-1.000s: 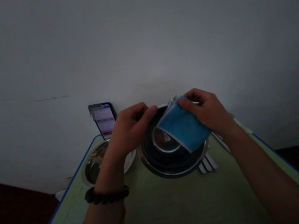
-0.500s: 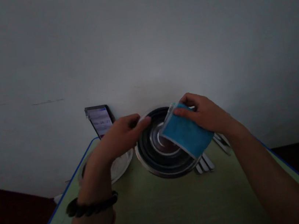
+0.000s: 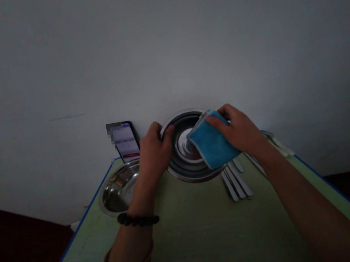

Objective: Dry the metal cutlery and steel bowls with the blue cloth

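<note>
My left hand (image 3: 157, 146) grips the left rim of a round steel bowl (image 3: 187, 172), thumb inside and fingers behind. The bowl is tilted so its ringed inside faces me, and it looks raised off the table. In my right hand (image 3: 236, 129) is a folded blue cloth (image 3: 212, 145) with a pale edge, pinched between thumb and fingers. The cloth covers the right part of the bowl's inside; whether it presses on the metal I cannot tell. A second steel bowl (image 3: 108, 199) rests on the table, partly behind my left forearm.
Several metal cutlery handles (image 3: 239, 185) lie right of the bowl, and more utensils (image 3: 274, 141) lie partly behind my right forearm. A phone (image 3: 126, 142) leans on the wall (image 3: 164, 54) at the back left. The green table (image 3: 189, 233) has a blue edge.
The held bowl has risen and moved slightly away, uncovering more of the cutlery. My left hand has shifted right with it, showing more of the second bowl. The cloth has moved slightly up.
</note>
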{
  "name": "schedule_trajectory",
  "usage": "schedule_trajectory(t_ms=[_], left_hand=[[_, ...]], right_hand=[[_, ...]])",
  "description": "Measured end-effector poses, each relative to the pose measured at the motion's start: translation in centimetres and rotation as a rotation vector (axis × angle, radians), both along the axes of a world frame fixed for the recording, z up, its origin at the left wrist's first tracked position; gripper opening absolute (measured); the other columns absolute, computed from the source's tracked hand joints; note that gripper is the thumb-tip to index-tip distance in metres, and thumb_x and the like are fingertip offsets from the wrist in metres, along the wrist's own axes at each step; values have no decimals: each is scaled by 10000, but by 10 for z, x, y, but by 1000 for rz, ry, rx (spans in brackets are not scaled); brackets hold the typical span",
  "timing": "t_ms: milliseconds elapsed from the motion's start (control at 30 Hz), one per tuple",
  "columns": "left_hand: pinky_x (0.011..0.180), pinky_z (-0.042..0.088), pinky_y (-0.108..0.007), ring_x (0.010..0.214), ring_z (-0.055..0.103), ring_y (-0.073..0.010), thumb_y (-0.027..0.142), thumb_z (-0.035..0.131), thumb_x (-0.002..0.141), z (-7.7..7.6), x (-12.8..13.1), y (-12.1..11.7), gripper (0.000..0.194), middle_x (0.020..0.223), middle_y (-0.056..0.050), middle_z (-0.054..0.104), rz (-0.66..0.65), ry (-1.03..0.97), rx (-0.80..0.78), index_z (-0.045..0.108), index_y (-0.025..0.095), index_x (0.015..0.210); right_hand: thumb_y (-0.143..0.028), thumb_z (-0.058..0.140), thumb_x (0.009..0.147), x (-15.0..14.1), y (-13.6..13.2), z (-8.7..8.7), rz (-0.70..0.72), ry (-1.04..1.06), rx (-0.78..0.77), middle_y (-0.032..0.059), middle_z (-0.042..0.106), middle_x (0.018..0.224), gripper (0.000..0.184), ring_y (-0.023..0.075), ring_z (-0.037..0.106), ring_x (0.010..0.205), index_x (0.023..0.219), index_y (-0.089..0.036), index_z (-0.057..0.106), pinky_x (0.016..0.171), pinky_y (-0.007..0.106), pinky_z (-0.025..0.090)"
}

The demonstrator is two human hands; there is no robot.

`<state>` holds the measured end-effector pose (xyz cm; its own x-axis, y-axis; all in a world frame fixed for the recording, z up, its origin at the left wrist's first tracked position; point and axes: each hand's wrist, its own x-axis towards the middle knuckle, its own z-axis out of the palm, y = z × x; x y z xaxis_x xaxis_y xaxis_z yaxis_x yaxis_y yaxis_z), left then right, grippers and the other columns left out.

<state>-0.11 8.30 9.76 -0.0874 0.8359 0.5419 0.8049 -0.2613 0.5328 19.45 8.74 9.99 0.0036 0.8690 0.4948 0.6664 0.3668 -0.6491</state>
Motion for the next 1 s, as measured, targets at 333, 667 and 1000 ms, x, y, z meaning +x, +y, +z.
schedule_trajectory(t_ms=[333, 667, 1000], left_hand=[[473, 494, -254, 469, 565, -129, 199, 563, 720, -37, 9, -34, 118, 583, -22, 614, -304, -1114, -748, 581, 116, 801], [577, 548, -399, 644, 665, -265, 341, 628, 705, -95, 26, -82, 281, 801, -95, 703, -163, -1033, -824, 611, 150, 910], [995, 371, -379, 1167, 487, -264, 337, 611, 723, -106, -2, -75, 454, 1195, -55, 600, -392, -1024, -641, 565, 191, 1150]], right_hand=[[-354, 527, 766, 16, -14, 9, 76, -223, -77, 41, 584, 784, 187, 176, 537, 704, 834, -195, 458, 596, 277, 350], [-326, 543, 773, 3, -9, -13, 266, -414, -82, 43, 603, 839, 184, 179, 548, 762, 883, -206, 456, 629, 281, 341], [-246, 517, 786, -5, -1, -39, 382, -545, -129, 68, 608, 938, 161, 185, 549, 840, 927, -201, 454, 710, 282, 365]])
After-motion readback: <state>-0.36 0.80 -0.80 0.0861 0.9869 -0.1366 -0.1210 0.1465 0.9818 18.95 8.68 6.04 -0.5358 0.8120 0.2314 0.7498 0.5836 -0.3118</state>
